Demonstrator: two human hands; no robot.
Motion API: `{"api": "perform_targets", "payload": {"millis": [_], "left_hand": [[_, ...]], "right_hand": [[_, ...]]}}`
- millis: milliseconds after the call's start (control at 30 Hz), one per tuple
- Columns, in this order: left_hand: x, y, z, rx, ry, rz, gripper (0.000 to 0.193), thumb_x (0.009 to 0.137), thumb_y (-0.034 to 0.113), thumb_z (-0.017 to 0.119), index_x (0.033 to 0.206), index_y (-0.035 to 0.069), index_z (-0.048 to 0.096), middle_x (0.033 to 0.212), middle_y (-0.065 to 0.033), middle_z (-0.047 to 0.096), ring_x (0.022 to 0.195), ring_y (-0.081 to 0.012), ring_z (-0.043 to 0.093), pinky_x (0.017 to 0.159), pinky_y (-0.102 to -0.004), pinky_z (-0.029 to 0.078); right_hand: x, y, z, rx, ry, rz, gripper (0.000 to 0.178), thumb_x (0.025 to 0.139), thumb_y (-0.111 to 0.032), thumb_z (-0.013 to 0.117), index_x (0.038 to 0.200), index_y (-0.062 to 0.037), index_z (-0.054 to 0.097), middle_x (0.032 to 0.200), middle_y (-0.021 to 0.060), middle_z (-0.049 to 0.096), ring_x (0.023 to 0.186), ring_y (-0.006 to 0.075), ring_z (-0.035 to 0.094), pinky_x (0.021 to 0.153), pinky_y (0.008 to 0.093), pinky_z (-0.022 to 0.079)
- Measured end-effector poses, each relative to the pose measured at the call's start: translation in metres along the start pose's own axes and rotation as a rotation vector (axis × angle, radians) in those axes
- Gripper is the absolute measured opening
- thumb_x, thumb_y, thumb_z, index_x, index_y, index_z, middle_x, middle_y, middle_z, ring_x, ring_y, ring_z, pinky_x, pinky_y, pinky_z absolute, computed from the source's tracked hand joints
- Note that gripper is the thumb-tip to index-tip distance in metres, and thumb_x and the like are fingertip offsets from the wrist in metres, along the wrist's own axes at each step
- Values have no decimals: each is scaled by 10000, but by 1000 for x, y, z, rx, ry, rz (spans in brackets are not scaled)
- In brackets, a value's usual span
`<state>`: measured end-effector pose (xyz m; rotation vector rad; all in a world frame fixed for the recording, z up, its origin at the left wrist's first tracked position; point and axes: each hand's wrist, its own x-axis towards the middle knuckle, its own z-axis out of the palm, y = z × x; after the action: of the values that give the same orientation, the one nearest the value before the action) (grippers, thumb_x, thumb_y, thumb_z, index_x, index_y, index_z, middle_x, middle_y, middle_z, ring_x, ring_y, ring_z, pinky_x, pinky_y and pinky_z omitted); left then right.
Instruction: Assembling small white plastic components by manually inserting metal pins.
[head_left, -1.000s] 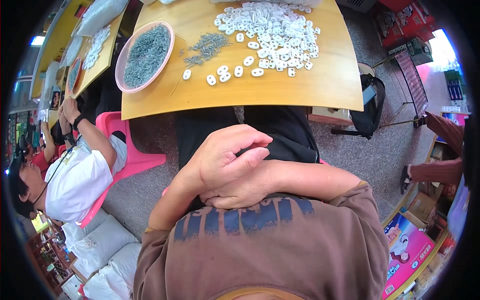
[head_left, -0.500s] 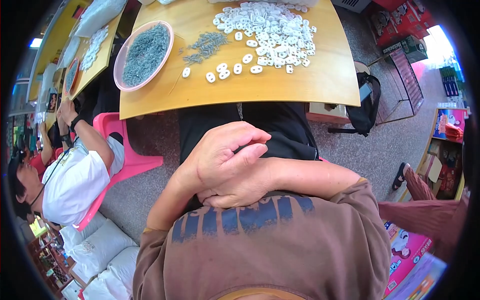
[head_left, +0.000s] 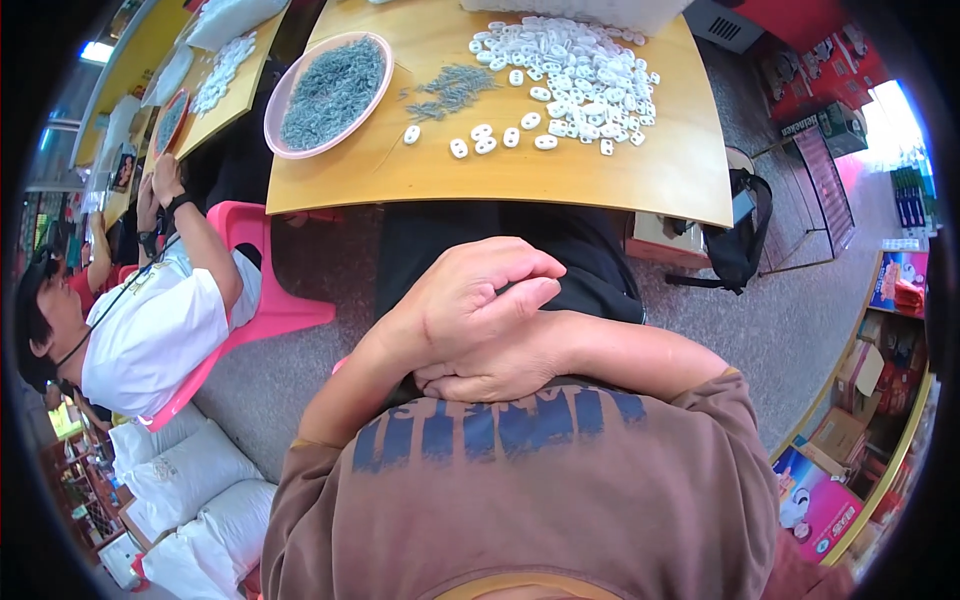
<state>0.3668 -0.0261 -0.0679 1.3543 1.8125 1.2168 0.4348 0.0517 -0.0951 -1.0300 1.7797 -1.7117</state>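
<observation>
The left hand [head_left: 478,288] is laid over the right hand [head_left: 500,368], thumb and forefinger slightly parted, nothing seen held; right grip cannot be told. Tabled at the nearer left fingertips' twelve o'clock: a white piece [head_left: 545,142], axis nine-to-three.

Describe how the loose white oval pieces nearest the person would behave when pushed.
The white oval plastic-looking pieces would probably slide rather than roll, since they lie flat on the smooth yellow table. Their even outlines suggest stiffness. Each is small and holed, so likely light.

Forearms [head_left: 365,378] crossed, left grip [head_left: 480,297] atop right grip [head_left: 497,371], right fingers [head_left: 447,386] perhaps curled
</observation>
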Motion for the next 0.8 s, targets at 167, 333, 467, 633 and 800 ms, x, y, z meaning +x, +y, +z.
{"api": "perform_targets", "payload": {"millis": [167,333,467,633,800], "left_hand": [[6,-6,-15,-23,137,-63,145,756,45,524,866,-9,601,786,-97,594,691,-152,580,615,-237,458],[3,-35,-38,31,659,-287,83,758,51,582,815,-7,593,680,-68,560,587,-119,526,552,-219,420],[11,-67,-62,334,739,-323,137,765,45,577,889,-13,572,698,-44,520,508,-74,435,481,-197,364],[35,-81,-72,558,716,-279,159,740,22,583,897,2,577,684,-51,520,485,-104,420,459,-210,354],[48,-78,-65,570,623,-225,158,712,6,606,868,5,584,677,-70,533,531,-149,474,479,-245,393]], "right_hand": [[4,4,-15,40,130,-23,158,775,-112,425,741,1,531,719,102,530,687,227,525,619,340,404],[-2,5,-42,-119,249,15,104,750,-125,501,749,-25,529,697,106,517,683,270,516,608,366,406],[-13,12,-51,-31,380,0,83,750,-120,529,749,-37,525,688,91,502,675,263,505,607,366,400],[-17,17,-68,22,454,16,70,745,-117,521,738,-48,514,699,90,492,680,267,498,630,366,392],[-23,21,-84,-64,487,46,41,746,-104,540,759,-66,532,698,66,501,669,236,506,608,349,392]]}}
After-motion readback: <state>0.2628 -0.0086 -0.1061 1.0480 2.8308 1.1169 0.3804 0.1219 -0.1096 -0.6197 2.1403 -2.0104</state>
